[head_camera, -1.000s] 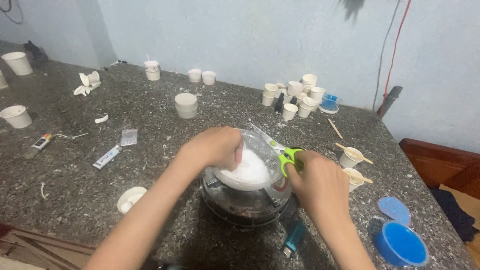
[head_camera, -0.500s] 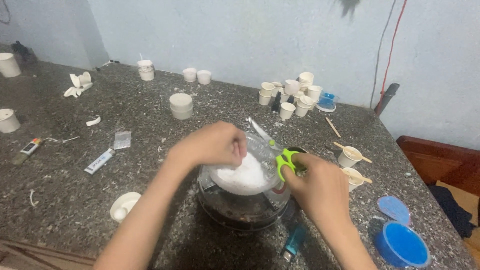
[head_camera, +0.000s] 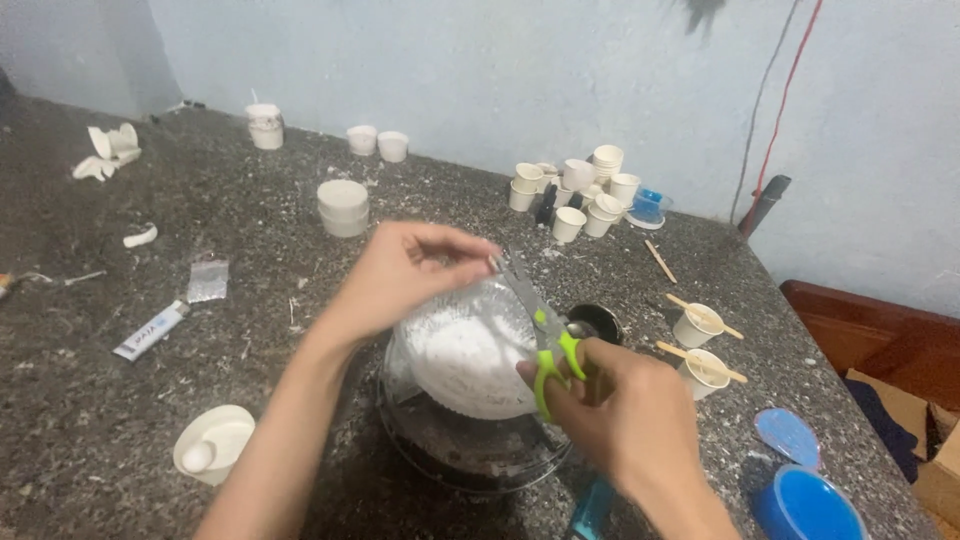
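Toward the table's left edge lie a small white tube (head_camera: 150, 331) and a clear plastic packet (head_camera: 207, 279), and nearer the front edge sits a shallow white lid (head_camera: 213, 457) with a lump in it. A stack of white cups (head_camera: 343, 207) stands further back.

The left hand (head_camera: 400, 275) is raised over the middle of the table, its fingertips pressed together in a pinch on the top edge of a clear plastic bag of white powder (head_camera: 462, 352). The bag hangs down into a dark bowl (head_camera: 470, 455) that stands near the front edge. It looks soft and limp, with no stiffness of its own, so it probably sags wherever it is not held; the thin film seems easy to tear, and the loose powder would spill if it tipped. The pinched top edge, above the powder, looks like the sensible place to hold it.

The right hand (head_camera: 625, 420) is closed around the green handles of a pair of scissors (head_camera: 540, 325), whose blades point up toward the pinched edge, close beside the left fingertips.

Further right stand small cups with wooden sticks (head_camera: 697, 325), a cluster of white cups (head_camera: 590, 190) by the back edge, and a blue tub (head_camera: 805, 505) at the front right corner.
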